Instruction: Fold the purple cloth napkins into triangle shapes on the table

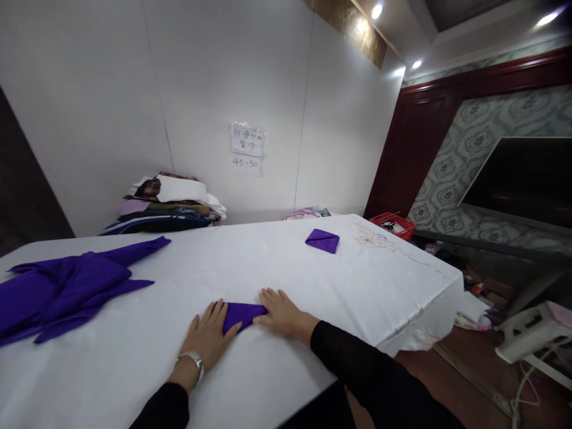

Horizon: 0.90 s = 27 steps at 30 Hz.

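Note:
A small folded purple napkin (241, 314) lies flat near the front of the white-covered table (286, 268). My left hand (208, 336), with a silver watch at the wrist, rests flat on the napkin's left end, fingers stretched out. At its narrow right end my right hand (279, 313) presses down, fingers extended. Both palms hide parts of the cloth. Farther back sits another purple napkin (322, 240), folded into a neat flat packet. Loose purple cloths (75, 286) are heaped, unfolded, at the table's left.
Behind the table's far edge stands a pile of folded clothes (174, 202). A paper sign (247, 146) hangs on the pale wall. Beyond the right corner is a red basket (393, 226); a white and pink stool (536, 328) stands on the floor at right.

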Tool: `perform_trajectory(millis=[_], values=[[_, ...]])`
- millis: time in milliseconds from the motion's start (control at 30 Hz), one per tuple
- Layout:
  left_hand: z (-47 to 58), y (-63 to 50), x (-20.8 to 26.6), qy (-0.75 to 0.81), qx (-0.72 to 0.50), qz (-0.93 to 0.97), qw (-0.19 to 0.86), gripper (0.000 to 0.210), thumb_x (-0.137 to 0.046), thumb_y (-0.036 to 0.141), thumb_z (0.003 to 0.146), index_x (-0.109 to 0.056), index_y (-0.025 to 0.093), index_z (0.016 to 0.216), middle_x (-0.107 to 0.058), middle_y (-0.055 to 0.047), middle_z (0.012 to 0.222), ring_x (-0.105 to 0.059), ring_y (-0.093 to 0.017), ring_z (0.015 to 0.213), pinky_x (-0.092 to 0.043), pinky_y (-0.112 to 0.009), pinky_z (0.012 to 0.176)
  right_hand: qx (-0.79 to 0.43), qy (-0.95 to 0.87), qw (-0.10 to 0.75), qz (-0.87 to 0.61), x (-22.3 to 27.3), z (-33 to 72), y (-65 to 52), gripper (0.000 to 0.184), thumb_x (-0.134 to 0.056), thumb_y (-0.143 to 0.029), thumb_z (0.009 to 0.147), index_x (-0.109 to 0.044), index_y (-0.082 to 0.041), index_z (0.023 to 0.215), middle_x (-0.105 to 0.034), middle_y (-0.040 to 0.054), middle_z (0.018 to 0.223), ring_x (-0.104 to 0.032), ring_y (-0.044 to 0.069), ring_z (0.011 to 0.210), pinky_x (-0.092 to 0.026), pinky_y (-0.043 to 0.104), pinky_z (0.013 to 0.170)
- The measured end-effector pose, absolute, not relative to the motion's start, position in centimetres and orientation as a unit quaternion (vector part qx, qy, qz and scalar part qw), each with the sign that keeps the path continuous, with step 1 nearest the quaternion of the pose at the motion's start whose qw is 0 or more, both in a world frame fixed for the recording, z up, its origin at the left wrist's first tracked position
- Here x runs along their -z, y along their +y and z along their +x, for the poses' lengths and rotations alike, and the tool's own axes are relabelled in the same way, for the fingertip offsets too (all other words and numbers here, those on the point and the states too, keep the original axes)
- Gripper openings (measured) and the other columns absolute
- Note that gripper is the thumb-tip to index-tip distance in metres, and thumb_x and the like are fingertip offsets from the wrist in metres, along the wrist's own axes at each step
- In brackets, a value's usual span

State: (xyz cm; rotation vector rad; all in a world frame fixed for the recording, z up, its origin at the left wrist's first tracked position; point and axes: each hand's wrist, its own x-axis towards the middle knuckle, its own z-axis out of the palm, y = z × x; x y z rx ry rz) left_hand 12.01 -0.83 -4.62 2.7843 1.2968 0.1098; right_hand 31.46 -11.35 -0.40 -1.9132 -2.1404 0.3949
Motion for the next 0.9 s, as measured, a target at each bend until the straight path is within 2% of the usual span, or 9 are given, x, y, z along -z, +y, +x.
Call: perform_trajectory(millis=[133, 333, 467, 700, 900], values=[[11.9, -0.8, 4.6, 0.421, -0.03, 0.906, 0.025, 0.07, -0.029, 0.05, 0.083, -0.028, 0.01, 0.141, -0.022, -0.011, 0.149, -0.014, -0.027, 0.138, -0.018, -0.05, 0.107, -0.092, -0.762, 0.166, -0.619, -1.7, 28.8, -9.9, 0.076, -0.025, -0.062, 0.088, -0.017, -0.009, 0.143, -0.015, 0.0145, 0.15, -0.005, 0.023, 0.139, -0.004, 0.045, 0.112], [11.7, -1.4, 3.9, 0.393, 0.045, 0.918, -0.027, 0.059, -0.035, 0.03, 0.081, -0.033, 0.018, 0.139, -0.025, -0.008, 0.149, -0.013, -0.028, 0.138, -0.016, -0.049, 0.108, -0.109, -0.81, 0.181, -0.546, -0.5, 24.3, -6.7, 0.075, -0.025, -0.062, 0.088, -0.018, -0.011, 0.142, -0.022, 0.0136, 0.149, -0.013, 0.022, 0.138, -0.012, 0.045, 0.111], [11.8, -1.5, 3.7, 0.406, 0.029, 0.913, -0.022, 0.06, -0.033, 0.03, 0.082, -0.029, 0.016, 0.14, -0.025, -0.009, 0.148, -0.014, -0.027, 0.138, -0.017, -0.049, 0.107, -0.117, -0.796, 0.184, -0.565, 1.2, 24.8, -6.3, 0.074, -0.027, -0.061, 0.088, -0.019, -0.011, 0.142, -0.024, 0.0138, 0.148, -0.018, 0.022, 0.136, -0.018, 0.045, 0.109], [11.7, -1.2, 4.2, 0.404, 0.005, 0.915, -0.017, 0.063, -0.034, 0.031, 0.08, -0.03, 0.014, 0.14, -0.025, -0.009, 0.148, -0.016, -0.027, 0.138, -0.02, -0.049, 0.106, -0.117, -0.79, 0.187, -0.572, 1.6, 25.9, -7.0, 0.074, -0.028, -0.06, 0.089, -0.014, -0.012, 0.143, -0.024, 0.0125, 0.148, -0.019, 0.022, 0.136, -0.016, 0.045, 0.11], [12.0, -1.3, 4.3, 0.41, -0.001, 0.912, 0.004, 0.061, -0.034, 0.035, 0.084, -0.03, 0.014, 0.14, -0.023, -0.008, 0.149, -0.015, -0.026, 0.138, -0.019, -0.048, 0.107, -0.122, -0.782, 0.151, -0.592, 2.0, 26.8, -7.4, 0.073, -0.032, -0.062, 0.086, -0.023, -0.016, 0.142, -0.027, 0.012, 0.147, -0.021, 0.024, 0.136, -0.016, 0.045, 0.109]])
